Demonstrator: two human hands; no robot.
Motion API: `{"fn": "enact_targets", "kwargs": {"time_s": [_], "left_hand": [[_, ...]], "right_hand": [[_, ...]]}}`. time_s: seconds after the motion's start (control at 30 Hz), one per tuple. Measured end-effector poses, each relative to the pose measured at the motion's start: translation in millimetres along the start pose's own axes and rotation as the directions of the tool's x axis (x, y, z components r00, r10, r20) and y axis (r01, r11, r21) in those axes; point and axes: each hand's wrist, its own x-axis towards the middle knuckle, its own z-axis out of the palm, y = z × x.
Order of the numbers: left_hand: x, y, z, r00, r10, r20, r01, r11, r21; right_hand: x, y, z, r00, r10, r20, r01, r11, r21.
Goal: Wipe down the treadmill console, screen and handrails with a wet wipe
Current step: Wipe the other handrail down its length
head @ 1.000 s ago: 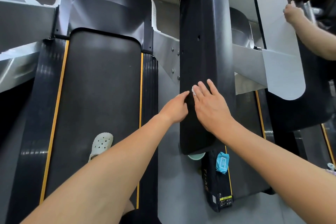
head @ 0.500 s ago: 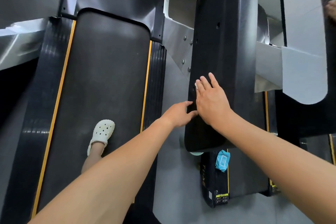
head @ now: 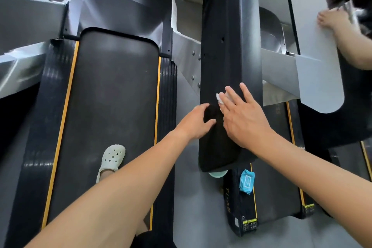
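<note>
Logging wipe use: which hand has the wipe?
The right hand, pressing the white wipe flat on the handrail; the left hand only grips its edge.

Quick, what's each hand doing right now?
Left hand: closed, gripping the handrail edge.
Right hand: open, pressing the wet wipe flat on the handrail.

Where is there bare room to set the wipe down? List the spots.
Free: the belt ahead of the clog, between its yellow stripes; the grey floor between the treadmills. Crowded: the handrail under the left hand, right hand and wipe.
</note>
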Motion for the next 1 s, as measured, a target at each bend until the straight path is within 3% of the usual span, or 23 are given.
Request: {"fn": "enact_targets", "kwargs": {"time_s": [0.17, 0.37, 0.6, 0.73, 0.8, 0.9, 1.0], "left_hand": [[-4, 1, 3, 1.000, 0.020, -0.024, -0.020, 1.000, -0.004], [-7, 16, 2, 0.996, 0.065, -0.063, -0.065, 0.998, 0.003], [-16, 41, -2, 0.973, 0.202, -0.112, -0.196, 0.979, 0.059], [-17, 49, -2, 0.931, 0.343, -0.125, -0.294, 0.908, 0.297], [-16, 51, -4, 0.904, 0.413, -0.108, -0.330, 0.836, 0.439], [-15, 56, -7, 0.879, 0.471, -0.068, -0.351, 0.738, 0.577], [-13, 60, -14, 0.857, 0.515, -0.012, -0.372, 0.636, 0.676]], "right_hand": [[-20, -4, 8, 0.998, 0.014, -0.059, -0.010, 0.998, 0.063], [-15, 17, 13, 0.957, 0.232, -0.172, -0.191, 0.955, 0.225], [-50, -25, 42, 0.876, 0.454, -0.165, -0.285, 0.762, 0.582], [-55, -29, 50, 0.851, 0.507, -0.136, -0.298, 0.681, 0.669], [-43, -19, 49, 0.805, 0.588, -0.076, -0.333, 0.553, 0.764], [-30, -12, 48, 0.759, 0.650, 0.037, -0.283, 0.277, 0.918], [-39, -27, 50, 0.745, 0.666, 0.036, -0.238, 0.215, 0.947]]}}
